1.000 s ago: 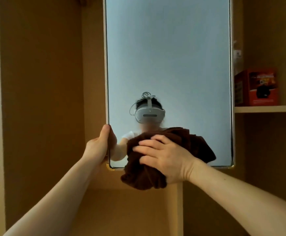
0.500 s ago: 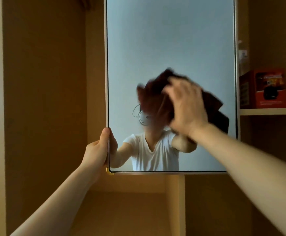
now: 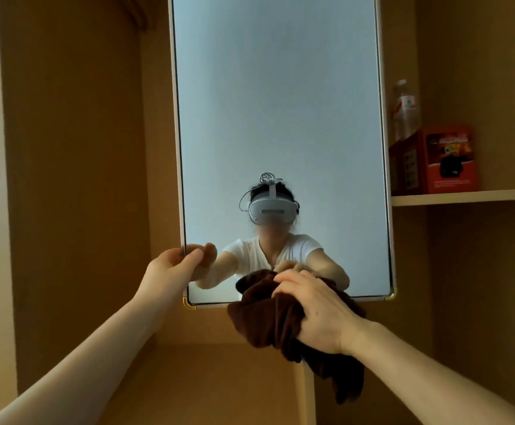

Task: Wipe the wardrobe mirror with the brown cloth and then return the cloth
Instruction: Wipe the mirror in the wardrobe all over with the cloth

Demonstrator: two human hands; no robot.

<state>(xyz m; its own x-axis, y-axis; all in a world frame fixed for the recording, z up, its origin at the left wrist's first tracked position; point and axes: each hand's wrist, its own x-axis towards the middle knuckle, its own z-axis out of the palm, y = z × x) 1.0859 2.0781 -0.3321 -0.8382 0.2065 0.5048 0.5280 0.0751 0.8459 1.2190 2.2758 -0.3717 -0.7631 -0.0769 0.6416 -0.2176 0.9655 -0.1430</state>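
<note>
My left hand (image 3: 173, 268) grips the left edge of the tall mirror (image 3: 280, 118) near its bottom-left corner. My right hand (image 3: 314, 311) clutches the bunched brown cloth (image 3: 265, 320) at the bottom edge, glass rising above both.

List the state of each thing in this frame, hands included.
Mirror: upright, held at its lower left edge.
Cloth: bunched, at the mirror's bottom edge, part hanging below it.
Left hand: grips the mirror's left edge.
Right hand: grips the cloth.
Bottle: upright on the shelf, behind the box.
Box: upright on the shelf.
</note>
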